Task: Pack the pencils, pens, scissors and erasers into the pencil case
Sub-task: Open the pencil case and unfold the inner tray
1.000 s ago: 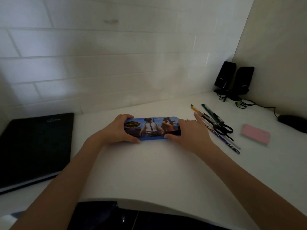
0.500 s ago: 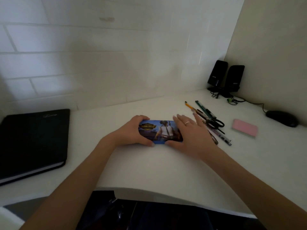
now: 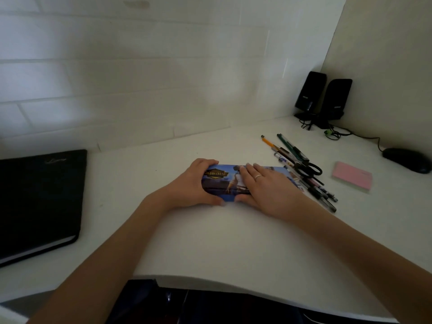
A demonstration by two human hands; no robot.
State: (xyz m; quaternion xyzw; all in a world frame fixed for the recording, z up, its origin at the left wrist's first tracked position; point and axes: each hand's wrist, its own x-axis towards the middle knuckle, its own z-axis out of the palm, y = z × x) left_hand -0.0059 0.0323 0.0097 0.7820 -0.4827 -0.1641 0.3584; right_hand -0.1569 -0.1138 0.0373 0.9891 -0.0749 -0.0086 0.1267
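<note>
A flat blue pencil case (image 3: 223,183) with a printed game picture lies closed on the white desk (image 3: 233,242). My left hand (image 3: 191,183) grips its left end. My right hand (image 3: 268,190) lies flat over its right half, thumb at the front edge. Right of the case lies a bundle of pens and pencils (image 3: 304,174), among them a yellow pencil (image 3: 267,142) and a green pen (image 3: 289,147). Black-handled scissors (image 3: 308,170) rest on the bundle. A pink eraser (image 3: 353,180) lies further right.
A black notebook (image 3: 39,202) lies at the left. Two black speakers (image 3: 325,99) stand in the back right corner with cables. A black mouse (image 3: 408,160) sits at the far right. The white tiled wall runs along the back; the desk's curved front edge is near me.
My right hand has slid left from the case's right end onto its top, covering more of the picture. My left hand keeps its grip on the left end.
</note>
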